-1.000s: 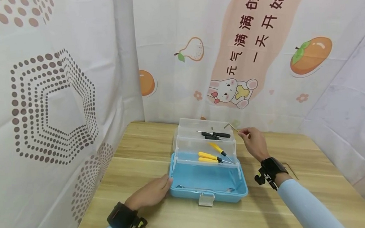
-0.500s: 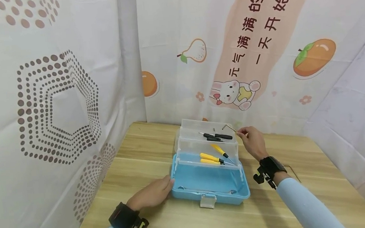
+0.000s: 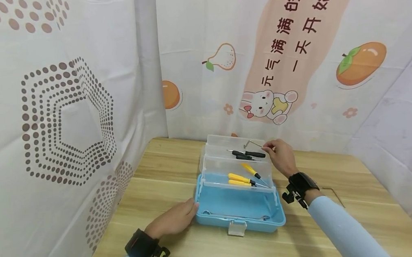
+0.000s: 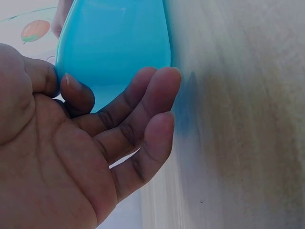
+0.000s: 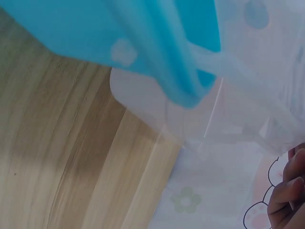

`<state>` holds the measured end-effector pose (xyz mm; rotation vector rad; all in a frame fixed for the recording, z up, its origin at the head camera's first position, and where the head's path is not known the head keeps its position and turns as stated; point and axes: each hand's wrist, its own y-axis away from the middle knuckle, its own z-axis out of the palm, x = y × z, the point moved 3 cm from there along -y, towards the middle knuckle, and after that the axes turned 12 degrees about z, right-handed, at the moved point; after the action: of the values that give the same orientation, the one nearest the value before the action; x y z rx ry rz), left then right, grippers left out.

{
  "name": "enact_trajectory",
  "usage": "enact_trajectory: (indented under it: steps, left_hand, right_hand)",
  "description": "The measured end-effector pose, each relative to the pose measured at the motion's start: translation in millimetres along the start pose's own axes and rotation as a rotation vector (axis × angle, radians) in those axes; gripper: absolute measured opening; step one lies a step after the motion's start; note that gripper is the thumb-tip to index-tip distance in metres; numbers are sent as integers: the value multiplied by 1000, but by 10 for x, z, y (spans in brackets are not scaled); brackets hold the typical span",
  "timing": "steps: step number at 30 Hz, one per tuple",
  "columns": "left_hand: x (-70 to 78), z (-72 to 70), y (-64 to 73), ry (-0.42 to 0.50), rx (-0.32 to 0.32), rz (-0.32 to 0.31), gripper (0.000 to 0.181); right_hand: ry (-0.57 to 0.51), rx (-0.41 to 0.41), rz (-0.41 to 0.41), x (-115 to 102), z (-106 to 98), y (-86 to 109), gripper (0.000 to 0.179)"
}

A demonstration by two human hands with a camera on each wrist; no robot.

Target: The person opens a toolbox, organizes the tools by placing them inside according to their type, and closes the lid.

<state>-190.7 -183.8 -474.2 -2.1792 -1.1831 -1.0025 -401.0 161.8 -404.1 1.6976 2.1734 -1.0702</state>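
A blue toolbox point(image 3: 242, 224) stands open on the table, with two clear trays raised behind it. My left hand point(image 3: 173, 220) holds the box's left side; in the left wrist view its thumb and a finger point(image 4: 78, 95) meet at the rim, and the other fingers curve along the wall. My right hand point(image 3: 281, 156) pinches the long arm of a hex key point(image 3: 254, 143) above the upper tray point(image 3: 216, 144); the right wrist view shows only its curled fingers point(image 5: 288, 195) at the edge. Black screwdrivers point(image 3: 255, 154) lie in that tray, yellow-handled screwdrivers point(image 3: 239, 178) in the lower one.
A wrench point(image 3: 232, 215) lies along the front of the toolbox floor. Another hex key point(image 3: 336, 198) rests on the wooden table point(image 3: 166, 177) at right, beside the right forearm. A clear latch point(image 3: 237, 228) hangs at the box front. Printed curtains point(image 3: 196, 96) stand behind and at the sides.
My right hand has moved left and slightly back with the hex key, bringing it farther over the upper tray. The left hand stays at the toolbox's side.
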Motion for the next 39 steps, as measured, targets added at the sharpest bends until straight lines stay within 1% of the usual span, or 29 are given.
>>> enact_trajectory:
  steps: [3,7,13,18,21,24,26,28,30,33,35,36,37,39]
  left_hand:
    - [-6,2,1,0,-1,-3,49]
    - [-12,0,4,7,2,-13,50]
    - [-10,18,-3,9,-6,-7,48]
    - [-6,14,-1,2,-8,-4,53]
    - [-1,7,-6,-3,-7,-3,59]
    - [1,9,-7,-7,-9,-3,62]
    - [11,29,-22,2,-15,-5,63]
    - [13,40,-26,10,-18,-8,64]
    - [18,37,-21,14,-23,-15,65]
    - [23,12,-8,2,-26,-19,66]
    - [26,-2,-6,-6,-29,-18,67]
    - [25,-6,-8,-8,-30,-20,67]
    - [23,-6,-15,-12,-28,-18,67]
    - [16,12,-31,-11,-29,-15,65]
  right_hand:
    - [6,-6,1,-18,35,-18,13]
    - [14,-10,-17,-42,67,-40,13]
    - [43,-11,-16,-19,104,-56,13]
    - [52,-43,-21,-28,119,-72,14]
    - [43,-63,-30,-34,95,-73,15]
    - [4,-65,-36,-1,-4,-37,18]
    - [0,-50,-22,101,-142,22,19]
    - [-3,-75,17,256,-296,100,21]
    - [14,-155,79,466,-448,209,24]
    - [24,-363,208,838,-667,435,34]
    - [49,-458,284,1065,-816,612,40]
    - [59,-483,316,1170,-890,701,43]
    - [79,-492,357,1270,-964,784,47]
    - [127,-481,419,1449,-1097,936,52]
